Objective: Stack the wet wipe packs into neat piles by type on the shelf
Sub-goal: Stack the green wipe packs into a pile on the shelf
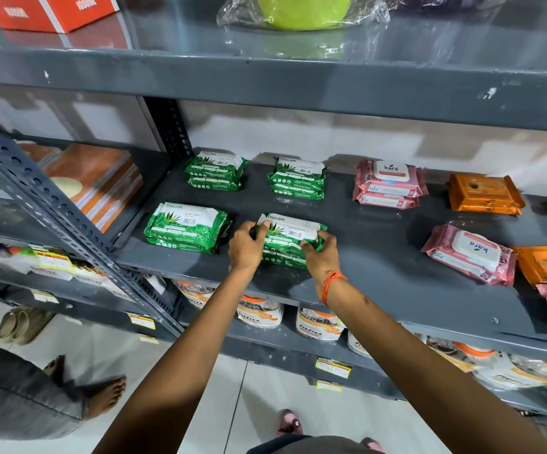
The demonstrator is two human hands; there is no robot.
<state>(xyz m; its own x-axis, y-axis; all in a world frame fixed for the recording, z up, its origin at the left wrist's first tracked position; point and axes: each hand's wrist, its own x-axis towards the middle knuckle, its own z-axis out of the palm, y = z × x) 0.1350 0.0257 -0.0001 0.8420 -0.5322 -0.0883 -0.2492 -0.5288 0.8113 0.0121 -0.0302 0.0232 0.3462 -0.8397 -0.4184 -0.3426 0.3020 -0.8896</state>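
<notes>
Both hands hold the front green pile near the shelf's front edge. The left hand pinches the top pack's left end and the right hand closes on its right end, so each grip is shut on that pack.

To do this well, I judge the top pack should be squared over the ones beneath, ends pressed in evenly, then let go without dragging it. The soft film will likely slide, so a light downward pat helps.

The packs are green with white labels and leaf art. Three more green piles sit toward the left and back. Pink packs lie right of centre, one loose and askew near the front; orange packs sit toward the right edge.
</notes>
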